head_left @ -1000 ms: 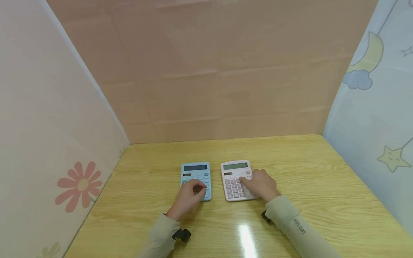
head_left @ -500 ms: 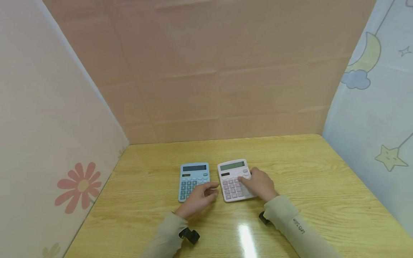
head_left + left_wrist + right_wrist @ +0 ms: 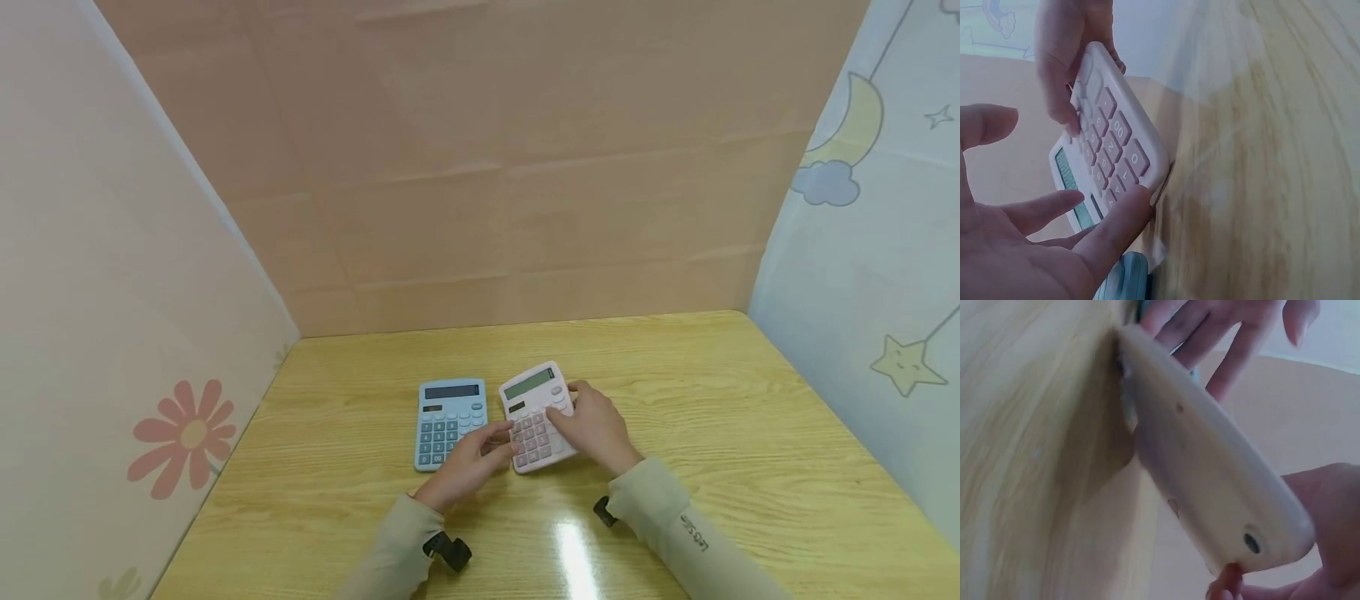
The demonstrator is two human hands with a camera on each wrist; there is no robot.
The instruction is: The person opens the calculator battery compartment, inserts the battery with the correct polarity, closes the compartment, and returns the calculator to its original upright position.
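Observation:
Raised at its right side, the pink calculator [image 3: 542,400] is held by my right hand [image 3: 597,429], thumb on top by the keys and fingers beneath. Its pale underside shows in the right wrist view, with a fingertip [image 3: 1230,578] curled under one corner. My left hand [image 3: 467,468] reaches the calculator's left edge with extended fingers. In the left wrist view one of those fingers [image 3: 1119,219] lies right at the lower corner, near the 0 key, while the thumb [image 3: 988,125] stands apart. The light blue calculator [image 3: 437,433] lies flat, its lower right part hidden behind my left hand.
Under everything is a wood-grain table [image 3: 345,400]. A plain tan backdrop [image 3: 480,208] rises at its far edge. Patterned panels stand at both sides, a flower [image 3: 191,432] on the left and a moon [image 3: 855,125] on the right.
My left hand has moved right, from over the blue calculator to the pink one's left edge. The pink calculator has turned counter-clockwise, shifted left and lifted in my right hand.

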